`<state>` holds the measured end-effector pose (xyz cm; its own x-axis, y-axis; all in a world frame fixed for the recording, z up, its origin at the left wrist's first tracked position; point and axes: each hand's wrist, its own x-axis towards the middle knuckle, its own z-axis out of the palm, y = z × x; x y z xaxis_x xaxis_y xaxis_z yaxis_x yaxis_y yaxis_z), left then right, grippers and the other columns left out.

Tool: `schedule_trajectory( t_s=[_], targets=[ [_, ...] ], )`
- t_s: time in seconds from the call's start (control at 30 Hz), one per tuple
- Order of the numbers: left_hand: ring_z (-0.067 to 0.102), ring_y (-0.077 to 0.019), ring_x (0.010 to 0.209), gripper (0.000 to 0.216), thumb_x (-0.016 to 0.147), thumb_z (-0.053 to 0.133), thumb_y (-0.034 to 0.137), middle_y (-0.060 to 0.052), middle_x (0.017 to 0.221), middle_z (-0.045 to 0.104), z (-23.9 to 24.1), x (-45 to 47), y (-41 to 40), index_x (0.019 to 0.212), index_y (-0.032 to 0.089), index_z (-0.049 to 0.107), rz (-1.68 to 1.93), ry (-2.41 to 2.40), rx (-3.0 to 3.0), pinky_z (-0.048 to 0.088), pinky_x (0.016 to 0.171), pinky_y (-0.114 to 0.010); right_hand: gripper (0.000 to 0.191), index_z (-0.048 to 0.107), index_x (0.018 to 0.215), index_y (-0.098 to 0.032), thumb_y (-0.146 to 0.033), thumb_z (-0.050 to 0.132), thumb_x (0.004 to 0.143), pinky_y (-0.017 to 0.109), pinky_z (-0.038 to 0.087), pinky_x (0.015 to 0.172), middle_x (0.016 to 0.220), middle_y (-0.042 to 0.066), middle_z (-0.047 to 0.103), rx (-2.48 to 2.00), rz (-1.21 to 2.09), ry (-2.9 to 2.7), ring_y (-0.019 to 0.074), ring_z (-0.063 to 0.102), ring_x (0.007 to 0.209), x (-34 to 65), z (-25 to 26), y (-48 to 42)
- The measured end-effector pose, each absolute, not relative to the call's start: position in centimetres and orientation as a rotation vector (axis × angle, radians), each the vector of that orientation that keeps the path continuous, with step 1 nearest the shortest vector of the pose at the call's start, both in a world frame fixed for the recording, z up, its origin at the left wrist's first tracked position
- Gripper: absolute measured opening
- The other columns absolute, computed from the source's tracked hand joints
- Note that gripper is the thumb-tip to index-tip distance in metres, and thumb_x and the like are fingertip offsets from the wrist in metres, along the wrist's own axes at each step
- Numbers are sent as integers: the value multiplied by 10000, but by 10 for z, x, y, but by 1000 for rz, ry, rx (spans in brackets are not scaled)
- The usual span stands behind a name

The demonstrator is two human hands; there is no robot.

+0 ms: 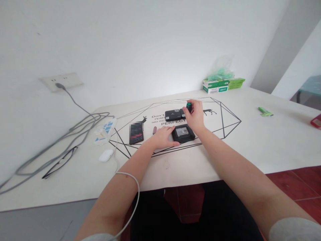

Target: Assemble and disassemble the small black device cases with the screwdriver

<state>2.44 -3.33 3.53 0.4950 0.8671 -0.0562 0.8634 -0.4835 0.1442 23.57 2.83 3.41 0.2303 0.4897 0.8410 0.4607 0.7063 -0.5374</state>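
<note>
My left hand (164, 137) lies low on the table, fingers stretched and thumb apart. It meets the left edge of a black rectangular device (183, 132) with a white label in its recessed face. Further back, my right hand (195, 115) is closed around a small green-and-black object (189, 107), whose kind I cannot make out. Just left of those fingers is a flat black device (173, 114) with small stickers; a smaller black piece (183, 113) sits between it and my fingers. Beside my left fingertips rests a small pinkish oval item (154, 130).
A phone (136, 133) and a white earbud case (106, 155) lie to the left, near a power strip (104, 131), glasses (60, 162) and grey cables. A white cable (136, 187) crosses my left forearm. Green boxes (217, 85) stand against the wall; a green packet (265, 111) lies right.
</note>
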Motion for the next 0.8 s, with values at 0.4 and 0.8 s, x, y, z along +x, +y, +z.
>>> schedule_trajectory(
  t_s=[0.4, 0.8],
  targets=[
    [366, -423, 1524, 1101, 814, 569, 868, -175, 1679, 401, 37, 25, -34, 1670, 228, 303, 35, 1494, 2592, 274, 1233, -651, 270, 653, 1145, -241, -463, 579, 1010, 451, 566, 897, 1079, 99, 691, -794, 93, -1445, 245, 642, 967, 225, 36, 18],
    [369, -419, 1522, 1101, 809, 566, 881, -175, 1679, 405, 35, 24, -33, 1668, 246, 300, 44, 1502, 2586, 255, 1220, -694, 285, 616, 1172, -257, -466, 450, 1075, 453, 546, 950, 1127, 86, 727, -791, 208, -1408, 238, 669, 1029, 225, 34, 20]
  ],
)
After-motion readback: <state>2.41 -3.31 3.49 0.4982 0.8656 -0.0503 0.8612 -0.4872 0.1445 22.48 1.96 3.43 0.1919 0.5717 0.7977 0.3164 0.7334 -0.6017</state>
